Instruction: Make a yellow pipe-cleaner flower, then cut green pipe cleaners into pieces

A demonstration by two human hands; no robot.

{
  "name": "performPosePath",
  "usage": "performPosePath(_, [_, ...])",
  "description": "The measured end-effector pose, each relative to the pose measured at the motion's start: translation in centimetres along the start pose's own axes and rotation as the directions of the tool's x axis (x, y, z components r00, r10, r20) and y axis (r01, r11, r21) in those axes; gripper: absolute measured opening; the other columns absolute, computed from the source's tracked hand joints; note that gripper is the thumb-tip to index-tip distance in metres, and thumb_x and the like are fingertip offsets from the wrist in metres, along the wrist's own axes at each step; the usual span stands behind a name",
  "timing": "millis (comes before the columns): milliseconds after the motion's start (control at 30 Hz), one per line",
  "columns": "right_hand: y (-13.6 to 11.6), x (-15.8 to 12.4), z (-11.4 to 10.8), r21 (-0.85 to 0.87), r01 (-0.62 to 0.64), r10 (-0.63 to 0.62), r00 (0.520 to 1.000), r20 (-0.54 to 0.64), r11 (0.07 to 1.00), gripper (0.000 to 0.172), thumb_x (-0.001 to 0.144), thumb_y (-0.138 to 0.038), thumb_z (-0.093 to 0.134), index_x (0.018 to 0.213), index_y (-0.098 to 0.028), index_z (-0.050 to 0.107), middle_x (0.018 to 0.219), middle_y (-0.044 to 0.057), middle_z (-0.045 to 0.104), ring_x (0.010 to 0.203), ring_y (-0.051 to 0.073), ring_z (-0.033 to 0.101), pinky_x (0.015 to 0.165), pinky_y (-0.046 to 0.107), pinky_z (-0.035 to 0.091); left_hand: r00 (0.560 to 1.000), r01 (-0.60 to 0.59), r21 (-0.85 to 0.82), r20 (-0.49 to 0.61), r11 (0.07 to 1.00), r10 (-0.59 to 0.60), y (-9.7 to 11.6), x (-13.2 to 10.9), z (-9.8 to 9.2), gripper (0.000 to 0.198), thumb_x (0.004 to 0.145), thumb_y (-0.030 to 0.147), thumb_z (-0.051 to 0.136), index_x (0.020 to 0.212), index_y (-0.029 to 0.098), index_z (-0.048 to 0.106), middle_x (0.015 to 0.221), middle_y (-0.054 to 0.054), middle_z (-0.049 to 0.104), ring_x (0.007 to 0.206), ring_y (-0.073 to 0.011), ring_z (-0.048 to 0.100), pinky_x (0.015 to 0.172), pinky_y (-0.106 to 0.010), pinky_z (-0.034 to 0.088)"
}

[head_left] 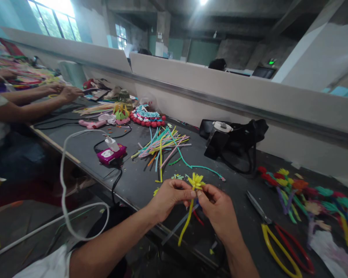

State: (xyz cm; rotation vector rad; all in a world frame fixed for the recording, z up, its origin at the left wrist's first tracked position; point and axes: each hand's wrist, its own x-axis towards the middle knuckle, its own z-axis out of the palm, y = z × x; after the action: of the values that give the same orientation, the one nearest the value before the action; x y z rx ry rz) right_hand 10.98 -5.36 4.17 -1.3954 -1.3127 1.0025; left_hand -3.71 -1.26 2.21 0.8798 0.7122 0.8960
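At six o'clock, left hand [169, 197] and right hand [220, 210] clamp fingers under the yellow flower [196, 180], steadying it.

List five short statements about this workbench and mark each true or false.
1. The left hand and right hand both pinch a yellow flower. True.
2. The scissors lie left of the hands. False: they lie to the right.
3. A pile of coloured stems lies on the table beyond the hands. True.
4. The bag by the wall is white. False: it is black.
5. The flower's stem is red. False: it is yellow.
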Motion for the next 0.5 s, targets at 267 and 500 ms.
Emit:
performPosePath(267, [0.62,-0.12,0.62,0.276,-0.152,0.123,0.985,0.12,0.949,0.027,0.083,-0.044,0.057,0.079,-0.018,0.055,0.052,-0.01,0.037,0.039,0.003,0.025,0.036,0.015,0.02,1.0,0.023,-0.122,0.013,0.992,-0.021,0.38,0.05,0.17,0.029,0.052,0.028,0.087,0.062,0.011,0.066,0.053,0.003,0.058,0.044,-0.0062,0.051,0.049,-0.021,0.042])
performPosePath(500, [0.53,-0.28,0.6,0.4,-0.131,0.076,0.986,0.151,0.907,0.022,0.086,-0.035,0.049,0.071,-0.021,0.044,0.057,-0.009,0.036,0.043,0.004,0.027,0.038,0.015,0.023,1.0,0.03,-0.16,0.003,0.987,-0.03,0.31,0.13,-0.35,0.029,0.055,0.029,0.086,0.065,0.012,0.065,0.054,0.003,0.058,0.043,-0.0052,0.051,0.049,-0.019,0.042])
